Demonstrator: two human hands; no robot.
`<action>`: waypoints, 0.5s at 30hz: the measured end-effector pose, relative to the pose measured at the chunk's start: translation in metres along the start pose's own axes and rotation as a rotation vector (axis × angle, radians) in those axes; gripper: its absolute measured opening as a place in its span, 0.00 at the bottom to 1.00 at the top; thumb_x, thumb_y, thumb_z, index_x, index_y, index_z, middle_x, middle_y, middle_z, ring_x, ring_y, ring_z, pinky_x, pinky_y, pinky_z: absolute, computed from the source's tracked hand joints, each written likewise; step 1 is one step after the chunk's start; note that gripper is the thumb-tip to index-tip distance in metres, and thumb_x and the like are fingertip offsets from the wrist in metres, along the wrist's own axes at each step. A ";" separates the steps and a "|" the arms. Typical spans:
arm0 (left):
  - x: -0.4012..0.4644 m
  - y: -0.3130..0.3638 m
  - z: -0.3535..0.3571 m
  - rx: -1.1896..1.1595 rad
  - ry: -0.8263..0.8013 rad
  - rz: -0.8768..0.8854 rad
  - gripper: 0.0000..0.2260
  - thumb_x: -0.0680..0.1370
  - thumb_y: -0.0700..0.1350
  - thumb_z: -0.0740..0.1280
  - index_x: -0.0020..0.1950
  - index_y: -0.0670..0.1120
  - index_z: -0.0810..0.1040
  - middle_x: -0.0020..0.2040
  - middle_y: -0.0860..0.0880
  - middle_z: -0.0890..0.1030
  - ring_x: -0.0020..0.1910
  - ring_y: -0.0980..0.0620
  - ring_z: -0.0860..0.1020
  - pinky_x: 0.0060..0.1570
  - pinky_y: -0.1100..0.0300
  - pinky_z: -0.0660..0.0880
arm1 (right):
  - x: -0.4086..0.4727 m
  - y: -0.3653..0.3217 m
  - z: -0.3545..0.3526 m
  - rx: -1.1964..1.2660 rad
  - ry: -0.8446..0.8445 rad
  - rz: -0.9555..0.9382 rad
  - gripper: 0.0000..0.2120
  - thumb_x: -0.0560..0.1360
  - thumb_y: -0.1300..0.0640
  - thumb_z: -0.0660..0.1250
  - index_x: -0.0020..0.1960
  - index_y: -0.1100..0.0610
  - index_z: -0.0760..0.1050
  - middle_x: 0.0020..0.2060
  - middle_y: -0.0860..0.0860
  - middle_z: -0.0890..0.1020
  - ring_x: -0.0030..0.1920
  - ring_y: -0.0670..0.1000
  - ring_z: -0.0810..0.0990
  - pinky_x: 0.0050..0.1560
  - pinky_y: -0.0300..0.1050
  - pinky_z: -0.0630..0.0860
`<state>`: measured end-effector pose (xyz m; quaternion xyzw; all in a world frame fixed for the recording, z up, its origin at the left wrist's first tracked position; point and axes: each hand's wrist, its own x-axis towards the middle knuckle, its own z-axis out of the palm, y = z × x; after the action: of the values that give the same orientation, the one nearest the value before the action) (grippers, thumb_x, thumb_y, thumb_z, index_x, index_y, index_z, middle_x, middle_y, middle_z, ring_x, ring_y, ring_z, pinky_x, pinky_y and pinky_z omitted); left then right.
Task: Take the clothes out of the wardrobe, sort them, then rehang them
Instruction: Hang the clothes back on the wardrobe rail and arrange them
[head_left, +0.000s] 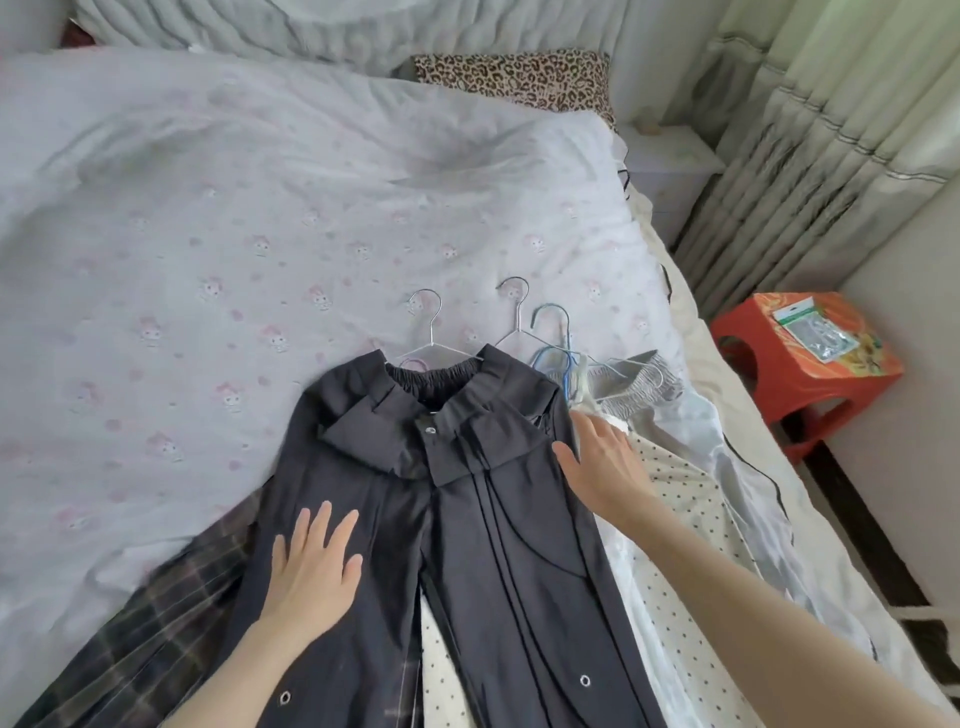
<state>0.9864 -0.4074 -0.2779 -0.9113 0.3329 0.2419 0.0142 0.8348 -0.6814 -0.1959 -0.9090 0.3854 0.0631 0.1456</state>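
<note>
On bed (156, 208): left hand (311, 566), right hand (602, 467) flat on dark trousers (493, 519), grip unclosed; no legible writing.

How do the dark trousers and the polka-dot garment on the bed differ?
The dark trousers are plain charcoal; the polka-dot garment is cream with small dark dots. The trousers lie on top, nearly fully visible; the polka-dot garment is largely covered, showing only to their right and in the gap between the legs. The left hand lies flat on the trousers; the right hand lies open at their right edge, beside the polka-dot garment. Both garments lie on the bed.
</note>
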 end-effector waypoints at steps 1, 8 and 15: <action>0.010 -0.003 0.007 0.007 -0.022 -0.012 0.25 0.82 0.52 0.49 0.77 0.52 0.43 0.77 0.46 0.42 0.75 0.45 0.40 0.72 0.46 0.46 | 0.017 0.000 0.005 -0.007 -0.009 -0.001 0.24 0.80 0.48 0.53 0.73 0.57 0.56 0.70 0.53 0.65 0.70 0.55 0.62 0.69 0.48 0.57; 0.055 -0.030 0.041 0.002 -0.206 -0.050 0.27 0.81 0.57 0.50 0.76 0.56 0.40 0.76 0.49 0.35 0.75 0.46 0.37 0.72 0.43 0.45 | 0.110 -0.020 0.036 -0.030 -0.022 -0.046 0.26 0.81 0.49 0.52 0.75 0.57 0.52 0.72 0.53 0.61 0.72 0.55 0.59 0.71 0.49 0.55; 0.067 -0.046 0.049 -0.030 -0.300 -0.016 0.27 0.81 0.57 0.51 0.76 0.57 0.43 0.76 0.52 0.35 0.75 0.48 0.39 0.72 0.44 0.47 | 0.154 -0.043 0.054 -0.041 -0.002 -0.029 0.19 0.81 0.51 0.54 0.63 0.64 0.66 0.61 0.61 0.71 0.62 0.61 0.67 0.59 0.54 0.64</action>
<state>1.0376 -0.4029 -0.3574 -0.8678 0.3160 0.3801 0.0518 0.9725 -0.7417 -0.2732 -0.9172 0.3707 0.0697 0.1283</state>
